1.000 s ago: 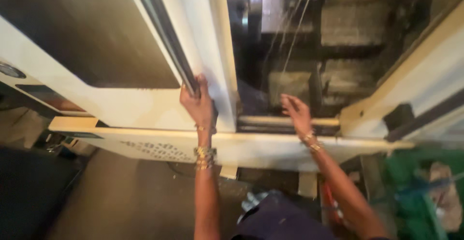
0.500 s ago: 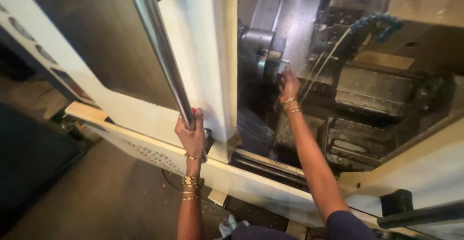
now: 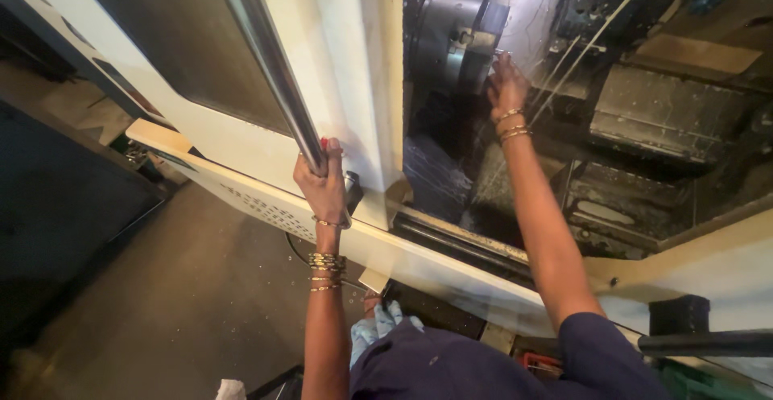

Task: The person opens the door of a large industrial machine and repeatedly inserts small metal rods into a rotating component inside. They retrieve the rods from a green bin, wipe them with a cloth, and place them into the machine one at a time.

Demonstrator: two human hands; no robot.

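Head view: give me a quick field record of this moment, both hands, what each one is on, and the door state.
left hand: gripped around the metal door handle bar
right hand: reaching inside the machine, at the face of the round chuck
sliding door: open, enclosure interior exposed
wrists: bangles on both
held part: cannot tell, fingers blurred against the chuck
floor: bare grey, small white scrap near the bottom edge

Showing no packages, signs or screens; only a patch of faint grey marking [image 3: 262, 207] running along the cream lower panel [image 3: 241, 187] of the machine, too blurred for reading.
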